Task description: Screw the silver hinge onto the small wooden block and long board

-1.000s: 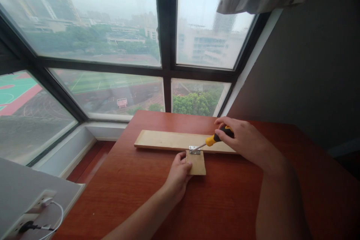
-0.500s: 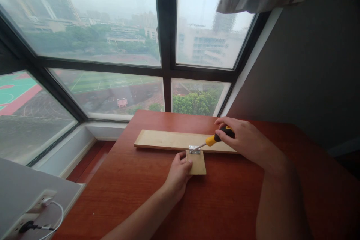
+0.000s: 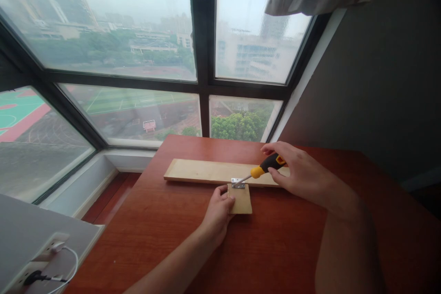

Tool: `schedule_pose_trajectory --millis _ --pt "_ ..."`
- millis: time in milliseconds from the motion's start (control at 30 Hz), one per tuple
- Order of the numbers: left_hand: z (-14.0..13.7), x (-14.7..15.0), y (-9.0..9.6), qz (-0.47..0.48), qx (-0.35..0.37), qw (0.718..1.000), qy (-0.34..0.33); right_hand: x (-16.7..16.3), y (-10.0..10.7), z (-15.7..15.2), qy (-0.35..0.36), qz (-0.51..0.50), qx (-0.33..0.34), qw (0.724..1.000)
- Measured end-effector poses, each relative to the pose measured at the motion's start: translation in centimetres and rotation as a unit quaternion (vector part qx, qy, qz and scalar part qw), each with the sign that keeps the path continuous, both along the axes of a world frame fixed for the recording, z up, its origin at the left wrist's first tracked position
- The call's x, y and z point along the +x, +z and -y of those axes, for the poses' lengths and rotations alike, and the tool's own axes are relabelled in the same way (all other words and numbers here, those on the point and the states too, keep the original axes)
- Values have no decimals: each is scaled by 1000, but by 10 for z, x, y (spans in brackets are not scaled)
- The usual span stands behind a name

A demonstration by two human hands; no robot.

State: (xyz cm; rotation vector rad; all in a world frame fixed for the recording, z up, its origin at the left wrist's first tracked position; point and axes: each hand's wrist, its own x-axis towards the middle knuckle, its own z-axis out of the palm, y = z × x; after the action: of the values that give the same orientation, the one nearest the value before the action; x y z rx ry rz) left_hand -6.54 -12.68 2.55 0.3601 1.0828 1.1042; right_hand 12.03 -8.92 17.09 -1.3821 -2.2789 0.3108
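Observation:
My left hand (image 3: pixel 217 209) pinches the left edge of a small square wooden board (image 3: pixel 242 202), thumb on top. A metal hinge (image 3: pixel 238 183) lies at the board's far edge, where it meets a long wooden plank (image 3: pixel 203 171). In my right hand (image 3: pixel 299 170) is a yellow and black screwdriver (image 3: pixel 263 166), held loosely with its handle end against the palm and the fingers a little spread around it. Its shaft slants down to the left, the tip on the hinge leaf over the small board. Whether a screw sits under the tip is too small to tell.
Both wooden pieces are on a reddish-brown table (image 3: pixel 165 234). Behind it stand framed windows (image 3: pixel 203 101), with a dark wall (image 3: pixel 372 87) to the right. At lower left, plugs and a white cable (image 3: pixel 76 262) stick out of wall sockets.
The fingers of my right hand have loosened around the screwdriver handle, with the thumb lower and farther from it. The left hand, board and plank stay put.

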Motion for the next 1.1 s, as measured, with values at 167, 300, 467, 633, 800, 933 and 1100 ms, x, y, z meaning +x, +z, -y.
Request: schedule_pose_trajectory --millis 167,300,467,633,800,933,1100 --pt "0 -1 0 7 2 1000 0 -3 6 0 -56 9 -36 998" --pt "0 -1 1 4 1 1000 1 -7 11 -1 -85 10 -67 994" --pt "-1 0 1 -1 -3 1000 0 -1 11 2 -16 -8 -61 998" --pt "-1 0 0 3 2 1000 2 -1 9 5 0 -26 -50 998" --pt "0 0 -2 11 1 1000 1 -11 10 0 -55 4 -46 997" --pt "-1 0 -3 10 4 1000 1 -8 8 -1 -38 3 -29 999" --pt "-1 -1 -1 -2 4 1000 -4 -1 3 0 -28 -15 -27 999"
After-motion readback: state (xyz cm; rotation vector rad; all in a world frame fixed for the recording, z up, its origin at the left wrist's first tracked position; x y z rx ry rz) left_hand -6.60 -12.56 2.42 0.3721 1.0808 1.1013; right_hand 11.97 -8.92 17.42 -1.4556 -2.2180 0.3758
